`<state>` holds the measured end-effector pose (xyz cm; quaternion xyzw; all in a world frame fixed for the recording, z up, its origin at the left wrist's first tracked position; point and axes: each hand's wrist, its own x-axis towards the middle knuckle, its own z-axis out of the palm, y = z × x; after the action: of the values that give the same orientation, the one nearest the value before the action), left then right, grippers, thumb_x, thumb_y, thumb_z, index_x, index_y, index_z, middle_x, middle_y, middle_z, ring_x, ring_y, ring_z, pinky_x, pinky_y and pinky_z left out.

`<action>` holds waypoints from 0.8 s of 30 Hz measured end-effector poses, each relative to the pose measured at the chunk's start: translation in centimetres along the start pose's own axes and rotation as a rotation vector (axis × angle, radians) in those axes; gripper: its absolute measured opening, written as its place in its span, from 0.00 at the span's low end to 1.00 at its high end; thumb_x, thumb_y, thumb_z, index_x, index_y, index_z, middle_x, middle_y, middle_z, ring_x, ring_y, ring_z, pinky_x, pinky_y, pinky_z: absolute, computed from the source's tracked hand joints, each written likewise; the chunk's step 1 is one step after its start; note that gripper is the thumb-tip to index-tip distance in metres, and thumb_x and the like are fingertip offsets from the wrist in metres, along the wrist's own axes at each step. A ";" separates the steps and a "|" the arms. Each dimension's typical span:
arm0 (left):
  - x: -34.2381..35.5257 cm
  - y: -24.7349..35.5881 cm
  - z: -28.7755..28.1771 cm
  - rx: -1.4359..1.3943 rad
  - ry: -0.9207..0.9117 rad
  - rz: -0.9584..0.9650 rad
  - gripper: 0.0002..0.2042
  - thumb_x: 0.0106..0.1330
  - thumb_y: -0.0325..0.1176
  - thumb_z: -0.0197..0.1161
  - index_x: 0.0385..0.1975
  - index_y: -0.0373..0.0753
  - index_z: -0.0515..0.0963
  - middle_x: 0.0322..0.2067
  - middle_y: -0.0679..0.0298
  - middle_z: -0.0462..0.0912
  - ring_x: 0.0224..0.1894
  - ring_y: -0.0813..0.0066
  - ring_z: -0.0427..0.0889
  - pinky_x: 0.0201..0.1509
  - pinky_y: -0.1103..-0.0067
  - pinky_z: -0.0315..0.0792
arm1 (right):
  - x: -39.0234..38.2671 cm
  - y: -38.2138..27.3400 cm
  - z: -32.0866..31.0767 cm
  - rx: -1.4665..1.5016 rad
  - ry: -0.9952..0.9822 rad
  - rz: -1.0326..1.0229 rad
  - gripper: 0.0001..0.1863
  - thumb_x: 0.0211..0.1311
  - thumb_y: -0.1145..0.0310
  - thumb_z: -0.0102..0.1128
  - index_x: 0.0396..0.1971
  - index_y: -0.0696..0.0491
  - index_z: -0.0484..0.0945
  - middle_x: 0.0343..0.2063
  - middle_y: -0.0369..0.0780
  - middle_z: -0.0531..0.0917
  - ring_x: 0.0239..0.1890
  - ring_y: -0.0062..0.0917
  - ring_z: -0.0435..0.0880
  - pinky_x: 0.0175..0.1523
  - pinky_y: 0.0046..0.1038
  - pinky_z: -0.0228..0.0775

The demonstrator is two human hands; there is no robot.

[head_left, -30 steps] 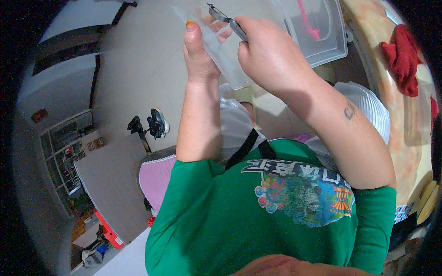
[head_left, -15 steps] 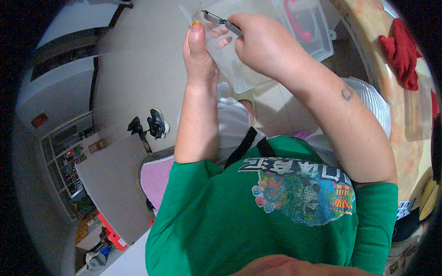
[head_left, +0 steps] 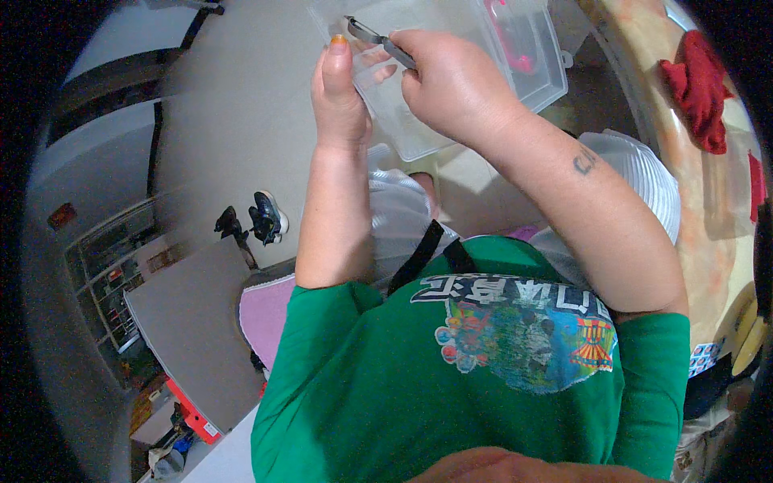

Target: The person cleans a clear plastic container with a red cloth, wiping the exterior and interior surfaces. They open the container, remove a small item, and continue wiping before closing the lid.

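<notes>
Okay, head view — right hand (head_left: 451, 84) gripping a grey peeler (head_left: 388, 48), upper middle of frame; left hand (head_left: 342, 101) just left, fingers showing through a clear plastic container (head_left: 415, 141) — from where I stand, can't tell whether it's closed on that.

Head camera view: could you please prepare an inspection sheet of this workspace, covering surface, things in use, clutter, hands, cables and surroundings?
Surface: yellow-orange marbled table at the right.
Things in use: grey metal peeler; clear rectangular plastic container with a pink curved part.
Clutter: crumpled red cloth on the table.
Left hand: partly overlaps the container in view; grip unclear.
Right hand: closed around the peeler's handle, blade end toward the left hand.
Cables: nothing seen.
Surroundings: black shoes on a pale tiled floor.
</notes>
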<state>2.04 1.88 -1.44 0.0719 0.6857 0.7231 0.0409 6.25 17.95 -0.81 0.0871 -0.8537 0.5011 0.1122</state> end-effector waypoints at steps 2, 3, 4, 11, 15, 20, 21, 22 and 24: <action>-0.2 -0.7 -0.2 0.025 0.000 -0.024 0.34 0.66 0.61 0.59 0.54 0.31 0.70 0.45 0.54 0.78 0.48 0.63 0.81 0.51 0.67 0.79 | -0.4 0.5 -0.2 -0.021 0.015 -0.025 0.20 0.55 0.76 0.56 0.49 0.58 0.80 0.38 0.55 0.84 0.43 0.50 0.84 0.50 0.44 0.77; 0.1 -0.9 0.0 0.060 0.033 -0.009 0.35 0.66 0.62 0.58 0.55 0.31 0.70 0.46 0.54 0.78 0.49 0.63 0.81 0.52 0.67 0.79 | -0.4 0.7 -0.2 -0.020 0.004 -0.019 0.19 0.55 0.76 0.56 0.48 0.58 0.80 0.37 0.54 0.84 0.43 0.50 0.84 0.50 0.44 0.77; 0.2 -1.0 0.3 0.088 0.058 0.005 0.36 0.66 0.62 0.58 0.56 0.31 0.70 0.47 0.54 0.78 0.49 0.62 0.81 0.52 0.66 0.79 | -0.4 0.8 -0.2 -0.027 -0.001 -0.010 0.17 0.55 0.76 0.55 0.46 0.57 0.80 0.37 0.53 0.84 0.43 0.49 0.84 0.49 0.44 0.77; 0.0 0.4 -0.1 0.165 0.168 -0.005 0.38 0.66 0.66 0.54 0.60 0.35 0.70 0.52 0.55 0.78 0.55 0.60 0.79 0.59 0.60 0.73 | 0.0 -1.4 -1.5 0.048 -0.151 0.040 0.14 0.52 0.73 0.60 0.41 0.56 0.81 0.33 0.52 0.85 0.41 0.50 0.84 0.46 0.46 0.77; 1.7 -0.6 -1.2 0.087 0.200 -0.144 0.38 0.67 0.66 0.50 0.65 0.39 0.66 0.56 0.57 0.76 0.60 0.59 0.75 0.63 0.60 0.70 | -0.9 -1.4 -3.0 0.035 -0.143 0.042 0.12 0.53 0.72 0.60 0.38 0.56 0.84 0.34 0.54 0.85 0.41 0.48 0.85 0.47 0.45 0.78; -0.5 1.7 1.2 0.146 0.206 -0.213 0.39 0.68 0.66 0.45 0.70 0.41 0.62 0.64 0.56 0.70 0.67 0.59 0.68 0.69 0.59 0.64 | -0.4 -2.1 -2.4 0.012 -0.256 0.118 0.13 0.50 0.70 0.62 0.37 0.54 0.87 0.33 0.53 0.86 0.41 0.44 0.87 0.47 0.42 0.79; -0.4 1.8 1.3 0.136 0.198 -0.215 0.39 0.68 0.66 0.45 0.70 0.41 0.62 0.64 0.56 0.69 0.67 0.59 0.68 0.69 0.60 0.63 | -0.3 -2.1 -2.3 0.014 -0.260 0.110 0.13 0.50 0.70 0.62 0.37 0.53 0.87 0.33 0.52 0.86 0.41 0.43 0.87 0.47 0.41 0.79; -0.3 1.7 1.4 0.127 0.192 -0.218 0.39 0.68 0.66 0.46 0.70 0.42 0.62 0.65 0.56 0.69 0.68 0.59 0.67 0.70 0.60 0.63 | -0.1 -2.0 -2.2 0.015 -0.247 0.115 0.14 0.50 0.70 0.62 0.38 0.53 0.87 0.33 0.51 0.86 0.41 0.42 0.88 0.47 0.41 0.79; 0.2 1.4 1.3 0.118 0.170 -0.217 0.39 0.68 0.65 0.45 0.70 0.42 0.61 0.66 0.56 0.68 0.68 0.59 0.67 0.70 0.60 0.62 | 0.4 -1.6 -1.9 0.017 -0.231 0.128 0.15 0.49 0.70 0.62 0.39 0.52 0.87 0.33 0.50 0.86 0.40 0.41 0.88 0.46 0.40 0.79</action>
<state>2.12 3.08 -0.01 -0.0619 0.7319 0.6763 0.0562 6.53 18.78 1.56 0.0904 -0.8604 0.5011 -0.0197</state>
